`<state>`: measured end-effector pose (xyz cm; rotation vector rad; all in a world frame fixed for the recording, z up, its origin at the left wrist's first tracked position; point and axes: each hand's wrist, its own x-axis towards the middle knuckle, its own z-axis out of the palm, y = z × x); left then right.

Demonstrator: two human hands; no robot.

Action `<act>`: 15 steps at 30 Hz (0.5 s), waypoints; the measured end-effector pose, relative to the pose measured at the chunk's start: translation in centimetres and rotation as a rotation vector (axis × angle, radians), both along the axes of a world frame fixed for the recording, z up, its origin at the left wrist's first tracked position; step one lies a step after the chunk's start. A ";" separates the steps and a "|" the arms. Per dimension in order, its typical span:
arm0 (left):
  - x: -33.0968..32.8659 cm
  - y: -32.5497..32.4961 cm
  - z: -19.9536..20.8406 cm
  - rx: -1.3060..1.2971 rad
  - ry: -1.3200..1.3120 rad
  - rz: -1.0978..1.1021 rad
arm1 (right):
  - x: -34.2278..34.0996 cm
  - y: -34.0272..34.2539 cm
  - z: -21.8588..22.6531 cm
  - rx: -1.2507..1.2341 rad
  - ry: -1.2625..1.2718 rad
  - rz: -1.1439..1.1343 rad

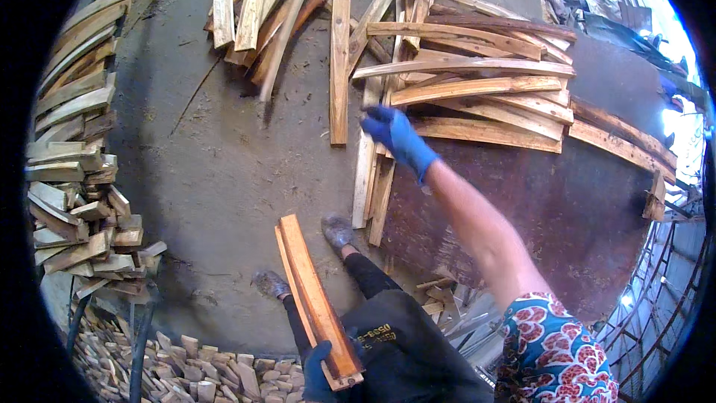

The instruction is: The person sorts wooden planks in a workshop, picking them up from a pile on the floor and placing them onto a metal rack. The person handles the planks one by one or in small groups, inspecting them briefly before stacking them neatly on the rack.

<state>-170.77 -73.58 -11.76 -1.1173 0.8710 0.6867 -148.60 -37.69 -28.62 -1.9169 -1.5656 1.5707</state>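
My left hand [318, 375], in a blue glove, is closed around the near end of two narrow wooden boards [317, 291], held together lengthwise in front of my legs. My right hand [397, 136], also blue-gloved, reaches far forward with nothing visible in it. Its fingers are apart and point left, at the left ends of a criss-crossed pile of boards [477, 89]. Just beyond the fingertips, a single straight board [339, 67] lies lengthwise, apart from the pile. I cannot tell whether the right fingers touch any wood.
Another heap of long boards [257, 7] lies at the far middle of the grey floor [224, 179]. Stacked wood [82, 134] lines the left side, with many short blocks [201, 373] at the lower left. A dark reddish sheet [507, 209] lies right of my legs.
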 end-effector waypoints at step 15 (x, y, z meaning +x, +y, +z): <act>-2.9 -4.6 -2.5 0.140 0.294 -0.888 | 7.3 -20.7 -15.9 -0.224 -0.887 0.053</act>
